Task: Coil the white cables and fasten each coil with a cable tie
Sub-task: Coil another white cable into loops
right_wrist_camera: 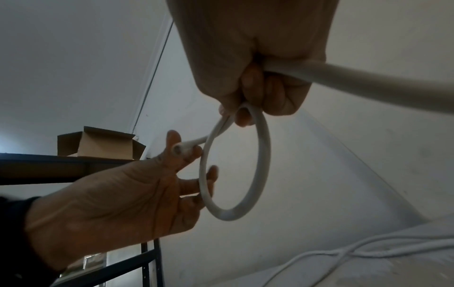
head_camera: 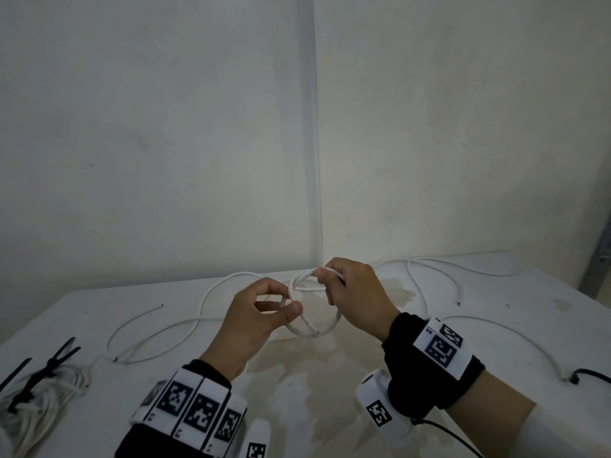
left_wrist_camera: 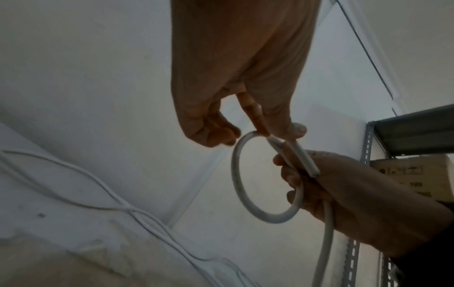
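Note:
I hold a white cable (head_camera: pixel 328 330) bent into one small loop above the table (head_camera: pixel 330 408). My left hand (head_camera: pixel 287 305) pinches the loop's left side between thumb and fingers. In the right wrist view its fingers also hold the cut cable end (right_wrist_camera: pixel 181 149). My right hand (head_camera: pixel 325 279) grips the top of the loop, where the strands cross. The left wrist view shows the loop (left_wrist_camera: pixel 236 174) hanging between my left hand (left_wrist_camera: pixel 258 134) above and the right hand (left_wrist_camera: pixel 343 194) below. From my right hand (right_wrist_camera: pixel 236 114) the rest of the cable (right_wrist_camera: pixel 368 85) runs off to the right.
A finished white coil (head_camera: pixel 43 398) bound with a black tie lies at the table's front left, a loose black cable tie (head_camera: pixel 16 370) beside it. Another black tie (head_camera: pixel 591 375) lies front right. Loose white cables (head_camera: pixel 148 332) sprawl left and right (head_camera: pixel 429 276). Walls meet close behind.

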`<state>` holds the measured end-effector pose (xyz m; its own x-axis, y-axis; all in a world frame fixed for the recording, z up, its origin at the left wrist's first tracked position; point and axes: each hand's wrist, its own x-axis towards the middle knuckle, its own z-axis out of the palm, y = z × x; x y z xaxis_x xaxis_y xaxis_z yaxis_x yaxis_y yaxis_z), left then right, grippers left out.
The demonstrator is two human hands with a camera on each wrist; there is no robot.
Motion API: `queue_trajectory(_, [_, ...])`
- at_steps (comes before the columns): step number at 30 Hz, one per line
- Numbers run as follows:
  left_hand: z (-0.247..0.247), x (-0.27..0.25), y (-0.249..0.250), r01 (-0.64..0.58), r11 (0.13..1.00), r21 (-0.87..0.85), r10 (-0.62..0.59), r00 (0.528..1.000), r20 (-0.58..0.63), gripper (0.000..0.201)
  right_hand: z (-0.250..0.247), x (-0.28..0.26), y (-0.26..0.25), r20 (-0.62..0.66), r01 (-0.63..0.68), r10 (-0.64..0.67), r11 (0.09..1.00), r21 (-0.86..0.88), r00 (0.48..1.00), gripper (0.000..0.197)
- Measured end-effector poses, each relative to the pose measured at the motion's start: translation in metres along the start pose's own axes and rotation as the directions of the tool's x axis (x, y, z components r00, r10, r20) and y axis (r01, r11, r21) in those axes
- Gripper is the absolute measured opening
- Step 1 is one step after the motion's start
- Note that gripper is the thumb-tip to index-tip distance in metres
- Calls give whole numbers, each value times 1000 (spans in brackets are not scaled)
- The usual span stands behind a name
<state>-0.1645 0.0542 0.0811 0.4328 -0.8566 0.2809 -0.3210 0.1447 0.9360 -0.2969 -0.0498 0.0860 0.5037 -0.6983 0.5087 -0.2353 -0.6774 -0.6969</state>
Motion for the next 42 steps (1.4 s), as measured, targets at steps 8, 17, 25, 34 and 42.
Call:
queue_trajectory(8, [7, 7, -5, -36, 991, 127, 48, 995, -88, 31, -6, -1, 1, 51, -37, 32, 995, 92, 998, 32])
queue_trajectory(17, [3, 7, -6, -115, 976, 183, 113, 993, 24, 17, -11, -1, 3, 38, -86, 81, 979, 187, 996, 33])
queue_trajectory(25, [-6, 6, -2, 79, 995, 52, -87, 981, 173, 30, -10, -3, 5, 7, -78, 78, 981, 177, 997, 33])
queue_trajectory(34, [-9, 12, 7, 75, 997, 28, -78, 985, 156, 32, -8, 4, 7, -18, -89, 93, 980, 177, 995, 29])
queue_trajectory(42, [-10, 20, 5, -123, 916, 381, 112, 992, 50, 31, -4, 3, 12, -9, -110, 113, 977, 185, 994, 29])
